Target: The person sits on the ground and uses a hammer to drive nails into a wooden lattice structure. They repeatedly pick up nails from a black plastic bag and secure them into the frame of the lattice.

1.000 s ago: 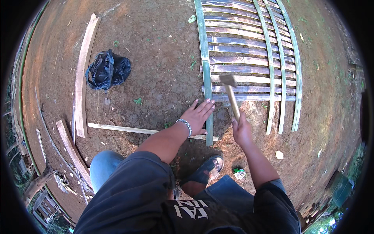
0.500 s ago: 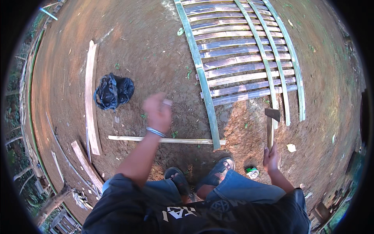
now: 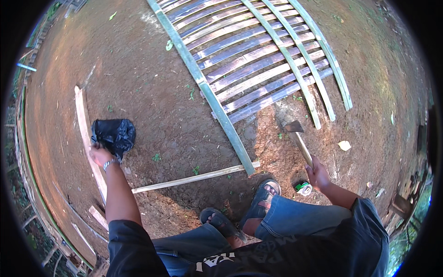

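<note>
My left hand (image 3: 98, 154) is closed on the near left edge of a black plastic bag (image 3: 121, 135), which sits crumpled on the soil. Its fingertips are partly hidden by the bag. On the other side, my right hand (image 3: 317, 174) grips the wooden handle of a hatchet (image 3: 302, 147). The hatchet's dark metal head points away from me, above the bare soil near the corner of a slatted bamboo panel (image 3: 240, 94). That panel lies flat, its split slats crossed by several long green strips.
One pale bamboo strip (image 3: 191, 178) lies across the ground before my sandals (image 3: 221, 222). A long board (image 3: 83, 115) runs beside the bag. Near my right knee rests a small green and white roundish object (image 3: 303, 188). A dry leaf (image 3: 344, 145) lies farther right.
My left hand has moved left from mid-ground and taken hold of the bag. The hatchet has tilted leftward in my right hand. My view has turned, shifting the panel left.
</note>
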`<action>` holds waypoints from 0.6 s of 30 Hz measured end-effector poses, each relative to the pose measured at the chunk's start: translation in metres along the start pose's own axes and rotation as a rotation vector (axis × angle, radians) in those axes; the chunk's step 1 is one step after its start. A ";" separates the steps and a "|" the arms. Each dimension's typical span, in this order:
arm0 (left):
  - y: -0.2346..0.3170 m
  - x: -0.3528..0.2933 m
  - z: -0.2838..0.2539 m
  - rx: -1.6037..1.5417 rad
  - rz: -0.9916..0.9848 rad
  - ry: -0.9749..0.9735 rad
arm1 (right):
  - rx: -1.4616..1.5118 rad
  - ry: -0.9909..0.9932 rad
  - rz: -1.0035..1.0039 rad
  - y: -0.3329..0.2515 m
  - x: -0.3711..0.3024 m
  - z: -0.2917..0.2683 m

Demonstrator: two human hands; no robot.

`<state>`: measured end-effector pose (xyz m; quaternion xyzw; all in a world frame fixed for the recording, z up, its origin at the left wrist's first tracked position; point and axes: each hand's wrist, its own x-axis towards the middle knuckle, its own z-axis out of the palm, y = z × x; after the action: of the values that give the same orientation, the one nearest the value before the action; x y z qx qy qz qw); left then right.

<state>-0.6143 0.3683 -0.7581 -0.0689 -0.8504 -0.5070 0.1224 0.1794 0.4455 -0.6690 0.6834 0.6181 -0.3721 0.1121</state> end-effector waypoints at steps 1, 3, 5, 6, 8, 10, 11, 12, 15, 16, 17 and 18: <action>-0.010 -0.009 0.009 0.087 0.077 -0.174 | -0.013 0.003 0.019 0.002 -0.005 -0.007; -0.076 0.082 -0.022 0.675 0.732 -0.395 | 0.012 -0.020 -0.098 -0.005 0.013 0.007; -0.103 0.107 -0.003 0.874 0.442 -0.753 | -0.037 -0.032 -0.088 -0.006 0.016 0.008; -0.109 0.116 0.001 0.990 0.403 -0.825 | -0.046 -0.094 -0.064 -0.021 0.013 -0.002; -0.100 0.160 0.001 1.303 0.524 -0.884 | -0.093 -0.125 -0.064 -0.022 0.021 0.000; -0.101 0.097 0.029 1.534 0.850 -1.122 | -0.230 -0.137 0.023 -0.005 0.005 -0.011; -0.091 0.070 0.033 1.497 0.818 -1.125 | -0.258 -0.145 0.055 -0.004 -0.001 -0.017; -0.075 0.049 0.032 1.468 0.788 -1.114 | -0.279 -0.155 0.077 -0.005 -0.004 -0.020; -0.053 0.041 0.018 1.132 0.269 -0.777 | -0.244 -0.176 0.046 -0.001 0.001 -0.013; -0.040 0.035 0.015 1.129 0.235 -0.725 | -0.229 -0.177 0.029 -0.001 0.003 -0.012; -0.027 0.028 0.011 1.124 0.197 -0.671 | -0.237 -0.182 0.036 -0.006 0.006 -0.013; -0.009 0.012 0.011 1.118 0.177 -0.642 | -0.249 -0.182 0.055 -0.008 0.004 -0.017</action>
<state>-0.6297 0.3738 -0.7679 -0.2125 -0.9714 0.0699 -0.0791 0.1777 0.4603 -0.6572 0.6443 0.6277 -0.3497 0.2618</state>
